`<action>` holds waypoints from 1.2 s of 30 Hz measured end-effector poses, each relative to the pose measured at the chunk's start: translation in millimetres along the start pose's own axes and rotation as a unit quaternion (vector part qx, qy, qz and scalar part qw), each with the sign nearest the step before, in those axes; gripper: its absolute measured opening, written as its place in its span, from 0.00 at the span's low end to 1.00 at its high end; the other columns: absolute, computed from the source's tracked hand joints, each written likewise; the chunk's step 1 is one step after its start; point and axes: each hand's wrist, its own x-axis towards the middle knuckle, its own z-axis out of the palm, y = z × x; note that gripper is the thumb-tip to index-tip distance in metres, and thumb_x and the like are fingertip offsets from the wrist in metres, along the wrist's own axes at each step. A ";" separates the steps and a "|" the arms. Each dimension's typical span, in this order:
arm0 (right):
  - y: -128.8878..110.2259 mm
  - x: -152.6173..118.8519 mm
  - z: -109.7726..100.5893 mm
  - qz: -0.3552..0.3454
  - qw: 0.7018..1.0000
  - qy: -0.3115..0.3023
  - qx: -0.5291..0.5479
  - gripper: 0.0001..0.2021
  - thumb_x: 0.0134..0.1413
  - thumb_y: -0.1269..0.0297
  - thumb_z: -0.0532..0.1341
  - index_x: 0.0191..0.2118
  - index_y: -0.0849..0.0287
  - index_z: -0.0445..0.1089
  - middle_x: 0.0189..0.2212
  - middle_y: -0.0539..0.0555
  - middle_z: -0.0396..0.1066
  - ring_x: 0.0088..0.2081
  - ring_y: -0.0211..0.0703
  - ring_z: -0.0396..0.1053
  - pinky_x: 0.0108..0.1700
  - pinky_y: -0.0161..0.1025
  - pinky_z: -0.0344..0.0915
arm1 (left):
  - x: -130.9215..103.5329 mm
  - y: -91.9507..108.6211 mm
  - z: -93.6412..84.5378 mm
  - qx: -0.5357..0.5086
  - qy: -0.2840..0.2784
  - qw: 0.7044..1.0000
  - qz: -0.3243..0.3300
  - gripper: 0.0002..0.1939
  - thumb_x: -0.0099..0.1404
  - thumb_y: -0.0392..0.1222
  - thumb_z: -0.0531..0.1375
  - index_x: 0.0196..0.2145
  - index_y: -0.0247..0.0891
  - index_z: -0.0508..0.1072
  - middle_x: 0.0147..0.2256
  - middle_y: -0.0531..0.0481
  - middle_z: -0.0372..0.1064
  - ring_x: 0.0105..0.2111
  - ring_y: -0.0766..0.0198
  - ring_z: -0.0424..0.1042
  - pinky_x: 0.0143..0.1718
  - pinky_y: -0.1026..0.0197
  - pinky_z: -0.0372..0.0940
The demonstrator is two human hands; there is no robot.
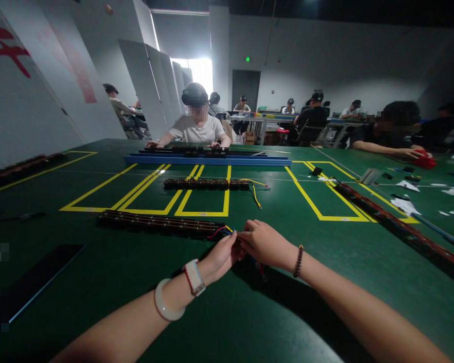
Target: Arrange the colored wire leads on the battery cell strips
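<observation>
A long black strip (159,224) with copper-coloured lines along it lies on the green table in front of me. Red, yellow and blue wires (218,232) come out of its right end and run into my fingers. My left hand (226,253) pinches these wires from below. Closed against it from the right, my right hand (267,243) has its fingertips at the same spot; what they grip is hidden. Loose wire ends with small terminals (264,275) hang beneath the hands, partly in shadow.
A second black strip (208,184) with yellow leads lies farther back, before a blue rail (208,160). Wire bundles (401,227) and white scraps (406,204) are at right. A dark flat panel (45,275) lies at left. Yellow tape marks the table; people sit opposite and at right.
</observation>
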 end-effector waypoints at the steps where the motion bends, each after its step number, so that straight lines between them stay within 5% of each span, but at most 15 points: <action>1: 1.3 -0.2 -3.8 0.014 1.000 -0.001 0.002 0.10 0.57 0.63 0.53 0.36 0.58 0.71 0.31 0.56 0.66 0.33 0.41 0.62 0.36 0.36 0.55 | 0.8 -0.5 -1.0 0.001 0.003 1.000 0.001 0.09 0.65 0.42 0.51 0.31 0.34 0.63 0.24 0.52 0.63 0.22 0.70 0.62 0.25 0.66 0.55; 7: 2.3 -1.4 -12.3 0.093 0.995 -0.040 -0.012 0.18 0.57 0.55 0.53 0.25 0.60 0.72 0.24 0.56 0.70 0.27 0.41 0.66 0.31 0.36 0.55 | -0.4 1.9 0.2 0.019 0.005 1.000 -0.006 0.11 0.65 0.44 0.51 0.31 0.33 0.63 0.24 0.52 0.64 0.22 0.71 0.62 0.25 0.66 0.55; 15: 3.9 -1.5 -0.9 0.110 0.988 -0.107 0.005 0.17 0.56 0.56 0.53 0.26 0.59 0.73 0.22 0.57 0.71 0.23 0.41 0.68 0.23 0.33 0.53 | 0.3 4.4 0.0 0.047 0.005 0.999 -0.028 0.12 0.66 0.47 0.48 0.31 0.36 0.61 0.22 0.55 0.61 0.21 0.71 0.61 0.23 0.67 0.54; 23: 31.7 2.9 -3.4 0.178 0.983 -0.020 -0.049 0.20 0.56 0.50 0.53 0.26 0.61 0.71 0.26 0.60 0.71 0.29 0.45 0.69 0.29 0.36 0.57 | -4.6 10.3 4.8 0.082 -0.003 0.996 -0.034 0.15 0.66 0.48 0.47 0.31 0.33 0.62 0.25 0.51 0.63 0.18 0.75 0.58 0.19 0.69 0.50; 36: 55.4 18.9 46.8 0.150 0.983 0.065 -0.082 0.15 0.58 0.56 0.53 0.30 0.61 0.68 0.31 0.57 0.68 0.35 0.44 0.63 0.36 0.37 0.52 | -3.3 10.3 2.6 0.062 -0.022 0.997 -0.034 0.15 0.66 0.47 0.48 0.31 0.32 0.64 0.26 0.48 0.65 0.18 0.75 0.57 0.18 0.70 0.51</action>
